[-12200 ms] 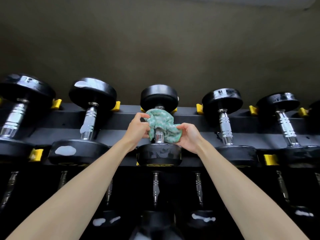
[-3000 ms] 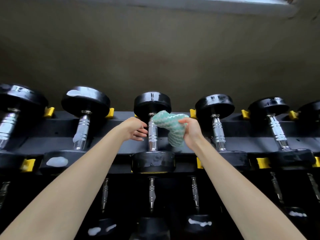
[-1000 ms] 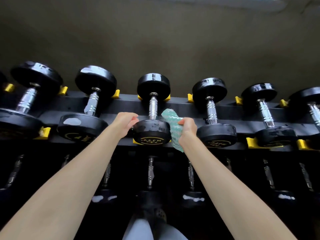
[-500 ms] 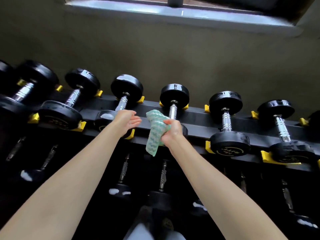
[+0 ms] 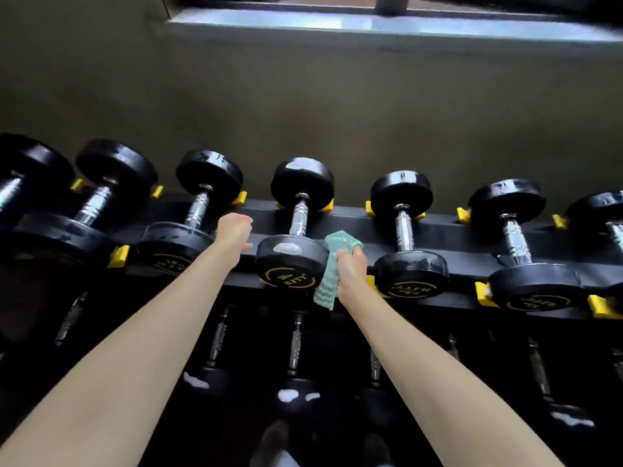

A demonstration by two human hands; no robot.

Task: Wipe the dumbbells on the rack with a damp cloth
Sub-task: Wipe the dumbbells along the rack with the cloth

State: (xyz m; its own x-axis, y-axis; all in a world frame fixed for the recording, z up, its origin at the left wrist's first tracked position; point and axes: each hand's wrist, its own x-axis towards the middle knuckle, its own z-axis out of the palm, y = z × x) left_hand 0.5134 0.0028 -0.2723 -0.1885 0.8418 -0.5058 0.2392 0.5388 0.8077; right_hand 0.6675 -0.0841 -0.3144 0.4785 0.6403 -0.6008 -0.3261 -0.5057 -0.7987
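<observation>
Both hands have shifted one place left along the rack and now flank the next dumbbell, whose near head at the rack's front edge carries a white smear. The right hand pinches the bunched green cloth just beside that head's right side, and a loose tail hangs below the front edge. The left hand hovers just left of the head with its fingers loosely curled and holding nothing; whether it touches the head I cannot tell. To wipe well, the left hand should likely steady the head while the cloth comes over the smear, presses flat and works round the rim. The handle and the far head would come after.
</observation>
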